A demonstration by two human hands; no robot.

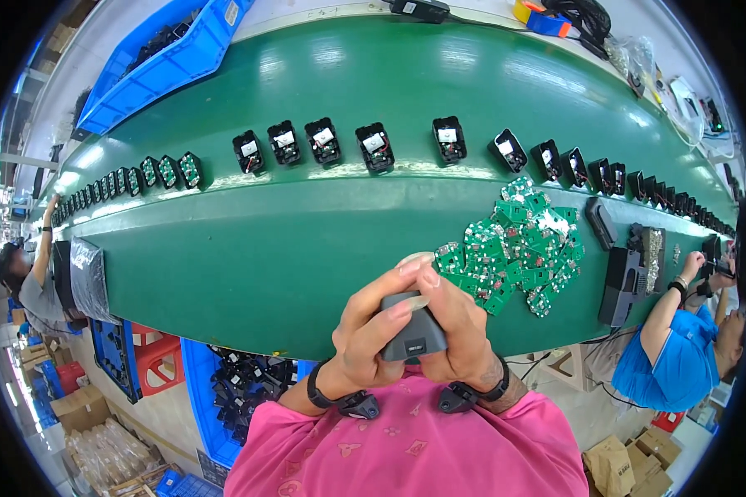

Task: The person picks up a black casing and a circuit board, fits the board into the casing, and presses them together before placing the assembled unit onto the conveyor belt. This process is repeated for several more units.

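Both my hands are closed round a small dark plastic housing (409, 338) just in front of my chest, over the near edge of the bench. My left hand (358, 335) grips its left side, fingers over the top. On its other side my right hand (462, 327) presses it, the fingertips of both hands meeting at the far end. A small port shows in the face toward me; the far end is hidden by my fingers. Just beyond my right hand lies a heap of green circuit boards (514, 244). Open black housings (375, 149) with white parts and wires inside stand in a row across the bench.
The green bench (224, 265) bends across the view. Housings with green boards (167, 171) line the left. A blue crate (162, 62) sits far left, and a blue bin (197, 398) of black parts below. Co-workers sit at left and right, one in a blue shirt (671, 364).
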